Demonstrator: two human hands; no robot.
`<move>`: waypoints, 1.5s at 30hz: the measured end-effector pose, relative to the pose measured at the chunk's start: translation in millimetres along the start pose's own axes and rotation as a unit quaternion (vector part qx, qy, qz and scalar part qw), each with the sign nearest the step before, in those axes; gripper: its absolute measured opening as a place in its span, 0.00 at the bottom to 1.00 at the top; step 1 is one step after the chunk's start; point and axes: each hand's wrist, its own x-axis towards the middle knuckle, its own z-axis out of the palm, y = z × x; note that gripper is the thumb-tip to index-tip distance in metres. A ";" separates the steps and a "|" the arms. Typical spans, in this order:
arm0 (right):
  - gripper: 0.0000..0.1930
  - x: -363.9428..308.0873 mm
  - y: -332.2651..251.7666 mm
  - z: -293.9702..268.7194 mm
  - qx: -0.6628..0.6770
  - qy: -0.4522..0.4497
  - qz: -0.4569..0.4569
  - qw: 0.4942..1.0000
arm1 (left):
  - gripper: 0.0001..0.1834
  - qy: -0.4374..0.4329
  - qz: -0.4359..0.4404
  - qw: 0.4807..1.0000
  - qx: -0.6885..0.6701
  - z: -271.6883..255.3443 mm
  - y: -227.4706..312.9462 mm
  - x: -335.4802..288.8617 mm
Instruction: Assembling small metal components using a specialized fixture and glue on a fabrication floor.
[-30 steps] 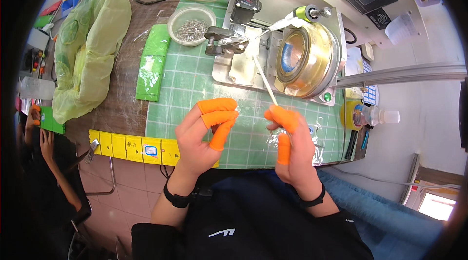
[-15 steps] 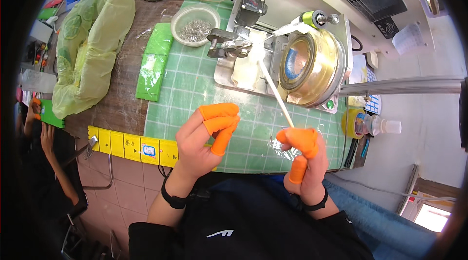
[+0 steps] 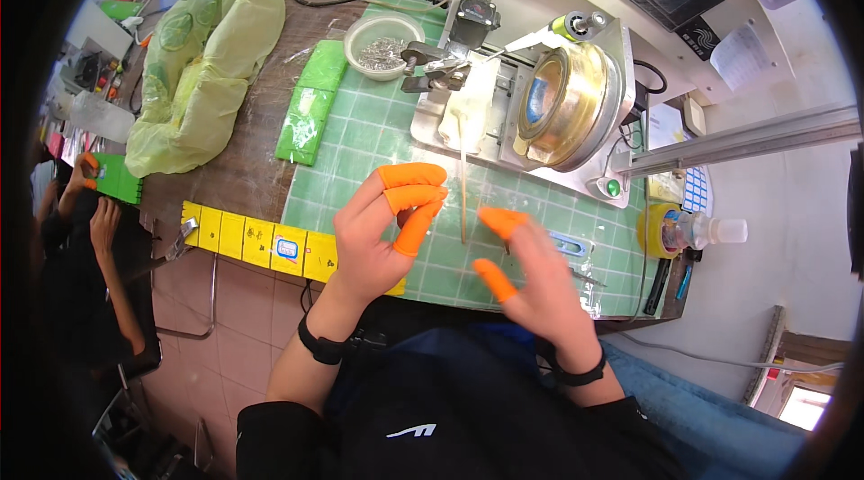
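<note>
Now leaving the thin stick [image 3: 463, 197] left of the freed, open right hand [image 3: 543, 287], while pinching with the left hand [image 3: 373, 233], on what unclear.

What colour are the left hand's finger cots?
Orange finger cots on the left hand, seen best in the head view.

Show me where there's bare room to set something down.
The green mat looks bare between the green packet and the machine's base, in front of the bowl. Brown table shows free between that packet and the yellow-green bag. It's crowded at the right, around the right hand and bottle.
</note>
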 end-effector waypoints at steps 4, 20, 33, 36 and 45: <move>0.33 -25.1 30.3 -38.2 -0.148 0.127 0.058 0.979 | 0.07 -0.014 -0.005 0.999 -0.029 -6.2 13.7 6.7; 0.17 -81.3 110.4 -83.5 0.133 0.322 0.130 0.928 | 0.07 -0.066 0.031 0.983 -0.166 -53.0 14.8 109.8; 0.18 -107.9 152.9 -57.2 0.204 0.328 0.221 0.895 | 0.07 -0.043 -0.119 0.936 -0.329 -38.2 -76.1 114.0; 0.18 -104.2 152.2 -54.4 0.203 0.342 0.221 0.891 | 0.11 -0.062 -0.106 0.932 -0.342 -40.4 -83.6 111.1; 0.12 -108.4 159.8 -50.4 0.232 0.388 0.192 0.871 | 0.09 -0.039 -0.134 0.916 -0.376 -33.8 -82.6 113.4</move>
